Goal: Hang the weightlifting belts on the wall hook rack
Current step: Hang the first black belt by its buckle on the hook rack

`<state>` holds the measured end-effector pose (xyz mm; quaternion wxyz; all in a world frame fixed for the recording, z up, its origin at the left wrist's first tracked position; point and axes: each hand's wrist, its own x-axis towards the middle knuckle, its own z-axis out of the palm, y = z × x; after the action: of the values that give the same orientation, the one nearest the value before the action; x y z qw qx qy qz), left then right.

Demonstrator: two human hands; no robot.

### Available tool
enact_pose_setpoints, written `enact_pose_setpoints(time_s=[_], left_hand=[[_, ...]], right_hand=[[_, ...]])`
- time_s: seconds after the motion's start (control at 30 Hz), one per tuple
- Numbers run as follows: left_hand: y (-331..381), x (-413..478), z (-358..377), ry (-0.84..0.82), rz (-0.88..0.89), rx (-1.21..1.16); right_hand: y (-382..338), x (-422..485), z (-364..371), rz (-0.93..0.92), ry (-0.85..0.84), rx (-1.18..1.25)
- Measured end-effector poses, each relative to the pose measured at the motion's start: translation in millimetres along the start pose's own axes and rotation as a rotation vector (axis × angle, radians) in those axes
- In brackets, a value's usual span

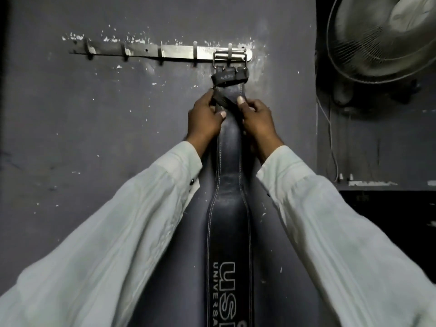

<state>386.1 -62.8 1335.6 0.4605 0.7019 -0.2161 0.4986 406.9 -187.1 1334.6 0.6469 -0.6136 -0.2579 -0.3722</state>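
Note:
A black leather weightlifting belt (227, 223) with white stitching and white lettering hangs down the dark wall. Its metal buckle (230, 58) sits over the rightmost hook of the metal hook rack (174, 53). My left hand (205, 119) grips the belt's left edge just below the buckle and pinches a loose black strap (224, 102) that crosses the belt. My right hand (256, 119) grips the belt's right edge at the same height, thumb on the strap. The rack's other hooks are bare.
A wall fan (382, 38) with a wire cage is mounted at the upper right, with a cable (330, 138) hanging below it. A dark ledge (377, 185) runs along the right side. The grey wall (94, 138) is chipped in spots.

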Motion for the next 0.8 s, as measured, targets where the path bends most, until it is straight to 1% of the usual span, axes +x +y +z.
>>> enact_pose_setpoints(time_s=[0.07,0.17,0.23,0.27,0.37,0.43,0.5,0.57,0.63,0.7,0.8], left_hand=[[-16.2,-28.5,0.5,-0.052,-0.051,-0.036],[-41.9,-71.4,-1.0,-0.121,-0.12,-0.084],[-53.3,-102.2,-2.0,-0.168,-0.2,-0.061],[-56.1,-114.2,-1.3,-0.172,-0.225,-0.044],[-50.8,-127.8,3.6,-0.095,-0.253,0.033],[-46.5,-127.9,5.1,-0.092,-0.27,0.049],[-52.5,-138.2,2.3,-0.193,-0.286,-0.009],[-67.7,-158.7,-1.1,-0.308,-0.282,-0.102],[-78.5,-179.3,-1.5,-0.341,-0.275,-0.104],[-78.0,-191.9,0.3,-0.297,-0.281,-0.045],[-69.6,-196.1,6.3,-0.159,-0.255,0.009]], right_hand=[[16.3,-23.6,-2.1,0.035,-0.027,0.02],[43.7,-70.3,-10.0,0.203,-0.086,0.038],[61.4,-100.1,-14.8,0.276,-0.139,0.02],[69.0,-109.1,-16.4,0.272,-0.134,-0.044],[75.2,-117.5,-16.8,0.138,-0.024,-0.348],[72.7,-121.0,-16.6,0.107,0.014,-0.361],[79.4,-128.5,-21.2,0.138,-0.038,-0.307],[96.6,-143.5,-31.8,0.204,-0.164,-0.262],[109.2,-163.7,-43.9,0.3,-0.269,-0.157],[118.3,-176.2,-49.8,0.347,-0.297,-0.083],[122.0,-179.3,-47.6,0.249,-0.199,-0.235]])
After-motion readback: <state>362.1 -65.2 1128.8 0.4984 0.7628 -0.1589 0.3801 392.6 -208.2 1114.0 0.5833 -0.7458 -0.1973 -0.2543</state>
